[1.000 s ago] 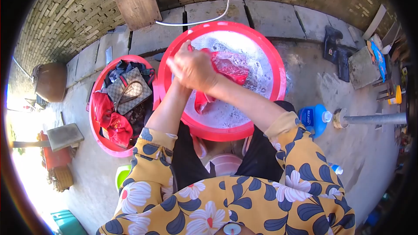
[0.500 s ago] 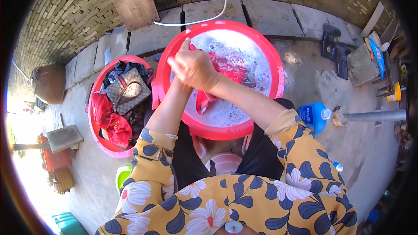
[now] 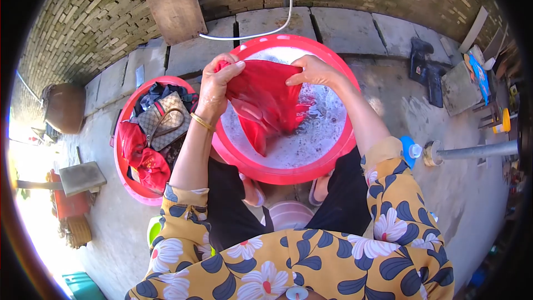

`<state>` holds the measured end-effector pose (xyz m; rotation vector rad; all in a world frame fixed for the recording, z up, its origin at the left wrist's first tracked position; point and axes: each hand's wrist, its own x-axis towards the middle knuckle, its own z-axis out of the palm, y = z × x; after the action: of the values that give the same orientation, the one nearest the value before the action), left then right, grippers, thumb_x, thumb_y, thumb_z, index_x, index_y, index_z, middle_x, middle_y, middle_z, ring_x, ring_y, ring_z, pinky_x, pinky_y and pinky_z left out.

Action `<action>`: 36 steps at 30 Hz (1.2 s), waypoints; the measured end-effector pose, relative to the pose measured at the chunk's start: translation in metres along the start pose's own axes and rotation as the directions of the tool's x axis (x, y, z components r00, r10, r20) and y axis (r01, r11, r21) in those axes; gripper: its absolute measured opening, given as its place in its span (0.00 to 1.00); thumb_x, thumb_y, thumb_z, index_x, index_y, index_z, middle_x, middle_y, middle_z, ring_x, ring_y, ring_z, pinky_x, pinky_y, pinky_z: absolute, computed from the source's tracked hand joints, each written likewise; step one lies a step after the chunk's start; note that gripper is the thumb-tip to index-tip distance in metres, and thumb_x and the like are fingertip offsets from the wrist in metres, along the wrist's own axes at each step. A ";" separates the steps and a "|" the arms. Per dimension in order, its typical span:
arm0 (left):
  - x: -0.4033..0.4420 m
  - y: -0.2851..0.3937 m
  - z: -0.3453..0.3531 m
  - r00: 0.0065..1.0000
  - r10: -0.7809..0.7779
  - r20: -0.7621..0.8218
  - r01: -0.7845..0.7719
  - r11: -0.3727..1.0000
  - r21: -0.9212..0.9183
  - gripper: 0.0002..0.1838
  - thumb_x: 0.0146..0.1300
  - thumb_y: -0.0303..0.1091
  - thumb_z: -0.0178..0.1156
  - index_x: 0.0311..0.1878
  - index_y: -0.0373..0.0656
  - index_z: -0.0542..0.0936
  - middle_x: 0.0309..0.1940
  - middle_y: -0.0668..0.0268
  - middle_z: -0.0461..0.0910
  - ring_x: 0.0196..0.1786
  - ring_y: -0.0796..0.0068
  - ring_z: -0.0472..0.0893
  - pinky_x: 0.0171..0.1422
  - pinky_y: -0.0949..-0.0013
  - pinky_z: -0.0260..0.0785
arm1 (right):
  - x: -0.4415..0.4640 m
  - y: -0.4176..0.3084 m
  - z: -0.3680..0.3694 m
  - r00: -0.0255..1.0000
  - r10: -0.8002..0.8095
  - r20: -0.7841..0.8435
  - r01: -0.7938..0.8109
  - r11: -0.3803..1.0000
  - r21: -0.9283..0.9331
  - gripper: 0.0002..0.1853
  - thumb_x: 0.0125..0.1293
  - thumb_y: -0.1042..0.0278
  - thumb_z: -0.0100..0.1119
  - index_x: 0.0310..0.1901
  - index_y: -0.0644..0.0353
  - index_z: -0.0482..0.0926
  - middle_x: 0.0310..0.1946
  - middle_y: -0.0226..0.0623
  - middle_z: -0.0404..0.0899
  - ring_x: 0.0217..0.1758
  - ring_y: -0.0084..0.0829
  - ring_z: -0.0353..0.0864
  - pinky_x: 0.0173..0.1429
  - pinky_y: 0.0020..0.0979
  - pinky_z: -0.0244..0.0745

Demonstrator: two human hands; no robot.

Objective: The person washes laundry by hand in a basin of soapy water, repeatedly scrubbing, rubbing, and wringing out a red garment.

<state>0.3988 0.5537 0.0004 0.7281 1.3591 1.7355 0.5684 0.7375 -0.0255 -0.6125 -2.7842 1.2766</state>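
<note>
A wet red cloth (image 3: 264, 97) is stretched between my two hands above a large red basin (image 3: 277, 176), its lower part hanging into soapy water (image 3: 327, 116). My left hand (image 3: 217, 80) pinches the cloth's upper left corner, with a gold bangle (image 3: 202, 121) on the wrist. The upper right edge is gripped by my right hand (image 3: 316, 71), thumb and fingers closed on it. The cloth's exact garment type cannot be made out.
Left of the basin stands a pink tub (image 3: 129, 180) with dark and red clothes and a patterned handbag (image 3: 164, 121). A blue bottle (image 3: 410, 151) stands by my right knee. A white hose (image 3: 244, 38) runs along the wall's foot. A metal pole (image 3: 477, 149) juts in from the right.
My hands were together over the basin's left side; now they are apart with the red cloth raised and spread between them. The view has shifted slightly.
</note>
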 end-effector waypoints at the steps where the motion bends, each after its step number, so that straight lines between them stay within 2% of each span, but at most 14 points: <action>1: 0.000 -0.001 0.000 0.998 0.066 -0.002 -0.066 0.995 -0.081 0.05 0.56 0.29 0.60 0.28 0.45 0.72 0.28 0.70 0.77 0.32 0.79 0.76 0.38 0.74 0.70 | 0.001 0.001 -0.001 0.998 0.019 0.064 -0.035 0.963 0.266 0.21 0.52 0.68 0.63 0.47 0.68 0.76 0.45 0.41 0.79 0.47 0.28 0.78 0.55 0.26 0.69; 6: 0.032 -0.031 -0.007 0.995 -0.065 -0.078 0.014 0.851 -0.525 0.04 0.61 0.33 0.56 0.32 0.45 0.74 0.38 0.64 0.80 0.36 0.71 0.79 0.44 0.69 0.73 | 0.022 -0.029 0.018 0.980 -0.032 -0.195 0.194 -0.032 0.981 0.12 0.57 0.72 0.54 0.43 0.64 0.76 0.34 0.36 0.81 0.38 0.29 0.81 0.50 0.32 0.74; 9: 0.036 -0.062 0.004 0.988 -0.155 -0.019 0.111 0.782 -0.614 0.13 0.65 0.39 0.50 0.47 0.43 0.76 0.39 0.67 0.79 0.42 0.74 0.77 0.51 0.70 0.68 | 0.030 -0.089 0.068 0.794 -0.305 -0.526 0.513 0.800 0.312 0.14 0.58 0.59 0.57 0.22 0.60 0.75 0.22 0.37 0.78 0.25 0.33 0.79 0.31 0.36 0.70; 12: 0.035 -0.111 -0.001 0.906 0.264 0.332 0.098 0.631 -0.770 0.18 0.68 0.45 0.42 0.48 0.42 0.74 0.41 0.67 0.77 0.45 0.71 0.74 0.51 0.66 0.64 | 0.015 -0.110 0.090 0.737 -0.488 -0.468 0.387 0.872 -0.300 0.15 0.59 0.57 0.51 0.20 0.56 0.75 0.17 0.44 0.74 0.25 0.46 0.77 0.29 0.41 0.70; 14: 0.021 -0.062 0.055 0.899 -0.357 -0.253 0.179 0.827 -0.532 0.16 0.67 0.42 0.40 0.42 0.44 0.74 0.38 0.65 0.77 0.43 0.70 0.74 0.49 0.63 0.66 | 0.051 -0.067 0.071 0.635 -0.290 -0.716 0.293 0.948 -0.124 0.18 0.60 0.55 0.50 0.19 0.58 0.74 0.18 0.47 0.74 0.24 0.47 0.77 0.28 0.43 0.70; 18: 0.029 -0.071 0.054 0.902 -0.420 -0.095 0.266 0.716 -0.645 0.14 0.67 0.43 0.41 0.34 0.46 0.73 0.32 0.65 0.77 0.35 0.70 0.76 0.41 0.62 0.71 | 0.069 -0.038 0.076 0.624 -0.069 -0.779 0.056 0.997 -0.044 0.17 0.60 0.57 0.50 0.19 0.60 0.74 0.18 0.50 0.75 0.24 0.50 0.76 0.30 0.46 0.71; 21: 0.054 -0.125 0.011 0.992 -0.126 -0.025 0.071 0.699 -0.712 0.18 0.67 0.49 0.43 0.34 0.45 0.73 0.32 0.65 0.76 0.36 0.70 0.76 0.42 0.62 0.71 | 0.044 -0.085 0.093 0.614 -0.345 -0.710 0.377 0.918 -0.121 0.17 0.58 0.57 0.52 0.18 0.59 0.73 0.17 0.47 0.75 0.23 0.49 0.76 0.30 0.44 0.72; 23: 0.047 -0.128 0.008 0.939 0.300 -0.167 -0.305 0.952 -0.003 0.20 0.67 0.53 0.42 0.37 0.45 0.73 0.32 0.65 0.75 0.37 0.70 0.77 0.43 0.63 0.71 | 0.027 -0.107 0.104 0.591 -0.510 -0.625 0.357 0.860 -0.364 0.18 0.59 0.55 0.53 0.18 0.58 0.73 0.17 0.45 0.75 0.24 0.49 0.76 0.30 0.44 0.70; 24: 0.042 -0.130 0.007 0.859 0.502 -0.102 -0.431 0.816 0.386 0.22 0.67 0.55 0.42 0.38 0.45 0.73 0.32 0.65 0.75 0.38 0.70 0.77 0.44 0.64 0.72 | 0.029 -0.102 0.101 0.592 -0.508 -0.626 0.355 0.861 -0.363 0.18 0.59 0.55 0.53 0.18 0.58 0.73 0.17 0.45 0.75 0.24 0.49 0.76 0.30 0.44 0.70; 26: 0.031 -0.097 0.021 0.994 0.036 0.105 0.028 0.833 -0.553 0.19 0.68 0.49 0.40 0.41 0.44 0.73 0.34 0.65 0.76 0.40 0.70 0.77 0.46 0.64 0.71 | 0.047 -0.077 0.085 0.703 -0.180 -0.688 0.275 0.961 0.029 0.20 0.60 0.53 0.52 0.18 0.60 0.73 0.18 0.49 0.74 0.24 0.50 0.76 0.30 0.45 0.69; 27: 0.018 -0.062 0.059 0.878 -0.393 -0.273 0.213 0.832 -0.512 0.17 0.69 0.43 0.38 0.44 0.42 0.73 0.37 0.65 0.77 0.43 0.70 0.78 0.47 0.63 0.71 | 0.062 -0.054 0.076 0.692 -0.067 -0.718 0.217 0.969 0.119 0.21 0.61 0.52 0.51 0.19 0.62 0.74 0.18 0.53 0.73 0.24 0.52 0.75 0.30 0.45 0.69; 31: 0.019 -0.058 0.048 0.940 -0.341 -0.023 0.244 0.719 -0.651 0.15 0.68 0.41 0.43 0.44 0.43 0.75 0.41 0.63 0.79 0.42 0.68 0.80 0.48 0.60 0.72 | 0.068 -0.029 0.071 0.631 -0.041 -0.775 0.153 0.986 0.072 0.23 0.61 0.50 0.54 0.18 0.61 0.70 0.16 0.46 0.74 0.20 0.41 0.75 0.26 0.37 0.66; 33: 0.033 -0.043 0.027 0.931 -0.358 0.077 0.318 0.684 -0.657 0.20 0.67 0.47 0.45 0.44 0.39 0.75 0.41 0.59 0.80 0.44 0.62 0.79 0.53 0.56 0.71 | 0.068 -0.028 0.058 0.939 0.105 -0.329 0.218 0.559 0.800 0.24 0.61 0.45 0.54 0.17 0.58 0.73 0.17 0.33 0.78 0.22 0.32 0.77 0.30 0.37 0.68; 36: 0.042 -0.037 -0.004 0.962 -0.271 0.046 0.232 0.714 -0.661 0.17 0.65 0.40 0.52 0.46 0.35 0.75 0.43 0.55 0.79 0.45 0.62 0.80 0.55 0.59 0.71 | 0.019 -0.067 0.027 0.997 -0.001 -0.083 0.079 0.312 0.947 0.13 0.56 0.55 0.64 0.26 0.58 0.79 0.24 0.30 0.79 0.32 0.23 0.78 0.44 0.26 0.71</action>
<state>0.3829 0.5914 -0.0372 0.0797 0.7212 1.8414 0.5229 0.6858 0.0029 -0.4141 -1.3885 2.4145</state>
